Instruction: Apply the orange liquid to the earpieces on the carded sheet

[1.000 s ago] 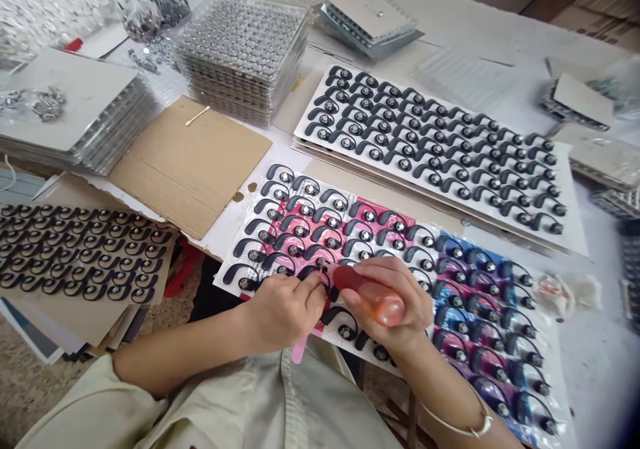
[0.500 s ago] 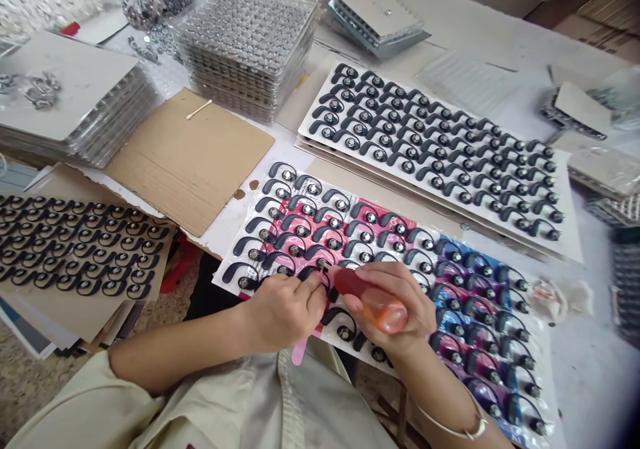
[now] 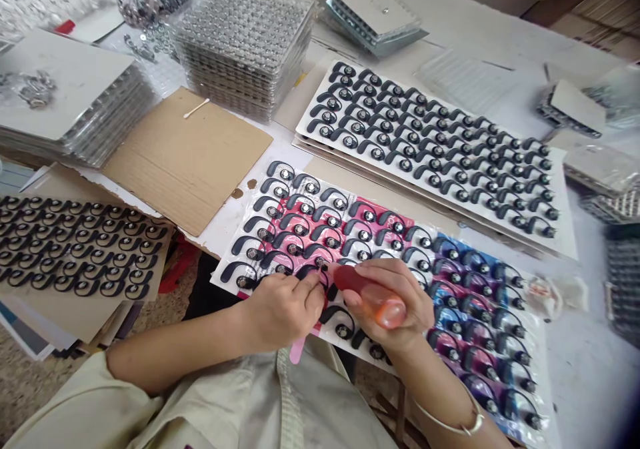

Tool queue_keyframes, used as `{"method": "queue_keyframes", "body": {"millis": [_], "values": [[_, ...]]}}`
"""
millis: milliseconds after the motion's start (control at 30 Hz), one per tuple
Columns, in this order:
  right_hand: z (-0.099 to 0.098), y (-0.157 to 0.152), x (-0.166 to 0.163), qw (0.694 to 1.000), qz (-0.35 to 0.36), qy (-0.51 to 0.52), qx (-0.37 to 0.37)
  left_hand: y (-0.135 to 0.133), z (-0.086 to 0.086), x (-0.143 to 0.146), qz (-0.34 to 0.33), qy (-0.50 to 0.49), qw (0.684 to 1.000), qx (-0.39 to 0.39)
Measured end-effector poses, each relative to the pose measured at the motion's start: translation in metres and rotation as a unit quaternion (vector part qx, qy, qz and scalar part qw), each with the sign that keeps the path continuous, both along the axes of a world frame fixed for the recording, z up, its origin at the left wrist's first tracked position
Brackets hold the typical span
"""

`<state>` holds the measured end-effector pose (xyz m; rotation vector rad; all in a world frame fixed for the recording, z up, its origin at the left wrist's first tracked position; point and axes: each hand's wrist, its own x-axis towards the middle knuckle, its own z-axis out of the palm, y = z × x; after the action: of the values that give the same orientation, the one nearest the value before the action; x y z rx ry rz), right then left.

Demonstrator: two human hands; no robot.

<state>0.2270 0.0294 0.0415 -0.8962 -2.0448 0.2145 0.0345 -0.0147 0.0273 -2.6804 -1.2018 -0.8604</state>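
White tabletop (image 3: 585, 345), one cotton swab (image 3: 196, 108), one red-orange object (image 3: 390, 312) in right hand (image 3: 409, 295)

Right hand (image 3: 407, 295) grips red-orange bottle (image 3: 367, 295), narrow end near left hand (image 3: 284, 310), both over printed sheet (image 3: 217, 278) of dark curved pieces (image 3: 343, 330). Pink strip (image 3: 297, 351) pokes out below left hand. Cotton swab (image 3: 197, 107) on cardboard (image 3: 195, 169).

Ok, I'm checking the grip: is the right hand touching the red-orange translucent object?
Touching: the head view shows the right hand curled around the red-orange translucent object.

Red-orange bottle (image 3: 374, 298), black hooks (image 3: 233, 267)
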Motion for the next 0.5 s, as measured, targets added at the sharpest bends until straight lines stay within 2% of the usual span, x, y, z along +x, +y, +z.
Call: {"method": "queue_keyframes", "body": {"millis": [500], "values": [[0.0012, 0.0041, -0.0003, 0.997, -0.024, 0.060, -0.028, 0.0012, 0.0009, -0.0015, -0.004, -0.005, 1.000, -0.017]]}}
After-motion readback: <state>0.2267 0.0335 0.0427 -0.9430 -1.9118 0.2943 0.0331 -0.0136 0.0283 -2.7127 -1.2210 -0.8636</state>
